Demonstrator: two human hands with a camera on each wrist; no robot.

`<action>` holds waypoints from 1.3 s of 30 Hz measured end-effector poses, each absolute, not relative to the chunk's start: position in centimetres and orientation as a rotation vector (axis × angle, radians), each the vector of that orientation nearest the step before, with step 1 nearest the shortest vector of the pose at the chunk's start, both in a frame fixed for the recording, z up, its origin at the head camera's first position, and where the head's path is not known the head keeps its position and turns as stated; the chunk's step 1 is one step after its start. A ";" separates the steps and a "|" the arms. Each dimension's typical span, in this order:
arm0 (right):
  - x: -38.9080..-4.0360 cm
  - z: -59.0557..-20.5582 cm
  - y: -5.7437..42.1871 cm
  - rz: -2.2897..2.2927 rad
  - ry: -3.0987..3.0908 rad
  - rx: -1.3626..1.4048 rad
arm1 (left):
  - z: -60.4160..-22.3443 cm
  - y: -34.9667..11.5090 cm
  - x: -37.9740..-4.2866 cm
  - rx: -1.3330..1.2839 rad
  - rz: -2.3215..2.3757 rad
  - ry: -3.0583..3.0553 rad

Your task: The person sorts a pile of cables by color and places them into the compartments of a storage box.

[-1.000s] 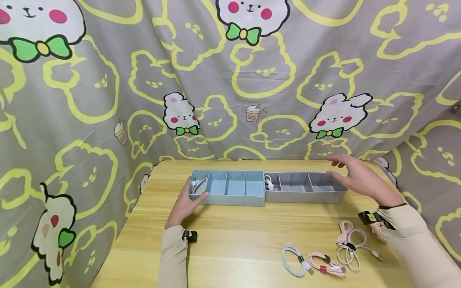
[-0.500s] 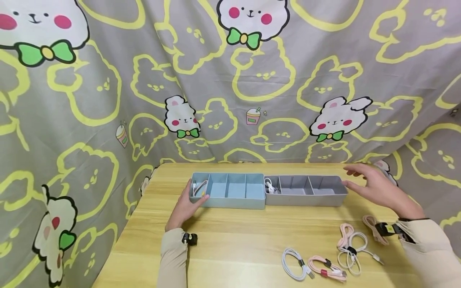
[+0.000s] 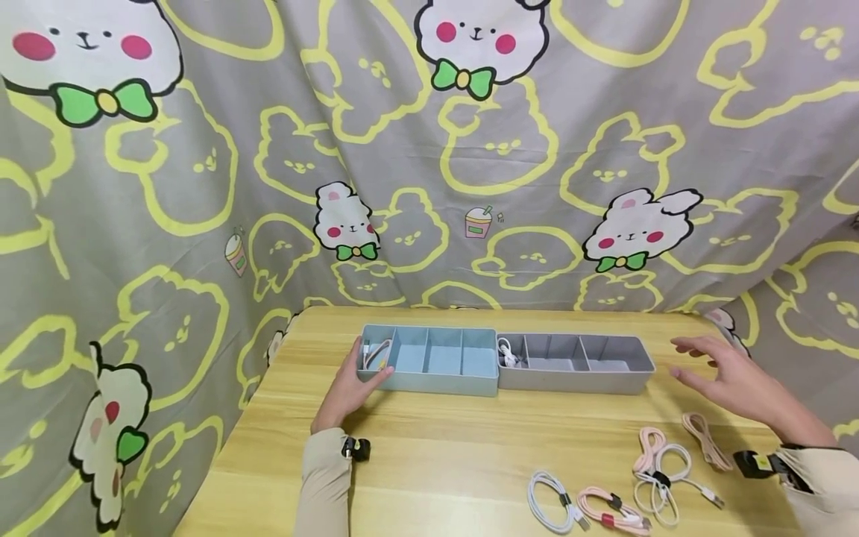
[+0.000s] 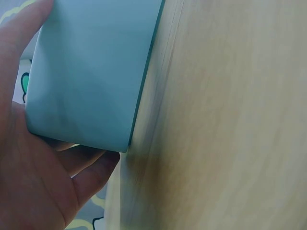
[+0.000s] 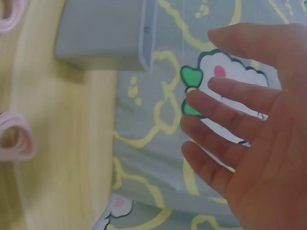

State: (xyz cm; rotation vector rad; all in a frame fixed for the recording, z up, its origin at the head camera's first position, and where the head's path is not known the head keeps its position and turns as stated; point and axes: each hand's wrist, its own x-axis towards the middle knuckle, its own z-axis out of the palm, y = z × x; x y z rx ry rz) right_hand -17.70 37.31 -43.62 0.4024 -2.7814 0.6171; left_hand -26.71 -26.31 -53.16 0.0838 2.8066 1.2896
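Note:
My left hand [image 3: 345, 389] holds the left end of a blue divided storage box [image 3: 429, 383]. Its thumb lies over the front rim, and the other fingers go round the end wall in the left wrist view. A cable [image 3: 382, 353] lies in the box's leftmost compartment. End to end with it stands a grey divided storage box [image 3: 570, 382], with a white cable [image 3: 507, 353] in its left compartment. To the right of the grey box, my right hand [image 3: 734, 377] hovers apart from it, fingers spread and holding nothing; the right wrist view shows the bare palm [image 5: 261, 158].
Several coiled cables lie at the front right of the wooden table [image 3: 429, 455]: a white one [image 3: 552, 501], a pink one with a red tie [image 3: 607, 511], a white one with a black tie [image 3: 661, 481] and a brownish-pink one [image 3: 706, 441]. A patterned curtain [image 3: 403, 149] hangs behind.
My right hand has moved right, away from the grey box's right end, uncovering the brownish-pink cable. My left hand stays at the blue box. The head view has shifted slightly.

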 end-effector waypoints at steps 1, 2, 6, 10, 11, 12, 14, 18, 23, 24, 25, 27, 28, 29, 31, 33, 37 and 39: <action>-17.5 -43.8 37.5 0.629 -2.786 0.407 | -53.2 -26.2 -26.7 0.083 1.292 2.807; -17.3 -44.1 37.7 0.632 -2.786 0.403 | -53.2 -26.1 -26.6 0.079 1.296 2.805; -16.7 -45.0 38.4 0.654 -2.804 0.408 | -53.2 -25.9 -26.4 0.070 1.292 2.809; -16.0 -45.9 38.9 0.668 -2.837 0.402 | -53.4 -25.9 -26.3 0.077 1.280 2.825; -15.8 -46.2 39.1 0.667 -2.835 0.409 | -53.4 -25.9 -26.3 0.075 1.278 2.829; -15.7 -46.4 39.2 0.673 -2.839 0.413 | -53.5 -25.9 -26.3 0.078 1.276 2.832; -15.3 -47.0 39.5 0.677 -2.847 0.409 | -53.5 -25.8 -26.3 0.082 1.280 2.832; -14.5 -48.2 40.1 0.686 -2.895 0.392 | -53.4 -25.7 -26.3 0.071 1.271 2.829; -13.9 -49.5 40.6 0.690 -2.971 0.374 | -53.5 -25.8 -26.3 0.066 1.275 2.837; -13.8 -49.8 40.7 0.687 -2.980 0.373 | -53.5 -25.8 -26.2 0.066 1.277 2.840; -13.7 -50.0 40.8 0.700 -2.986 0.378 | -53.5 -25.8 -26.2 0.070 1.276 2.841; -13.6 -50.5 41.0 0.720 -2.981 0.403 | -53.5 -25.9 -26.2 0.073 1.273 2.843; -13.5 -50.8 41.0 0.731 -2.977 0.418 | -53.5 -25.9 -26.2 0.069 1.275 2.841; -13.5 -51.0 41.1 0.741 -2.973 0.431 | -53.5 -25.9 -26.1 0.070 1.278 2.841; -13.3 -51.5 41.1 0.764 -2.955 0.458 | -53.4 -26.0 -26.1 0.068 1.279 2.838; -13.1 -51.9 41.1 0.772 -2.951 0.482 | -53.4 -26.0 -26.1 0.060 1.279 2.837; -12.7 -52.9 41.3 0.785 -2.910 0.528 | -53.2 -26.0 -26.1 0.050 1.266 2.840; -12.5 -53.3 41.5 0.823 -2.896 0.565 | -53.2 -26.1 -26.1 0.049 1.265 2.842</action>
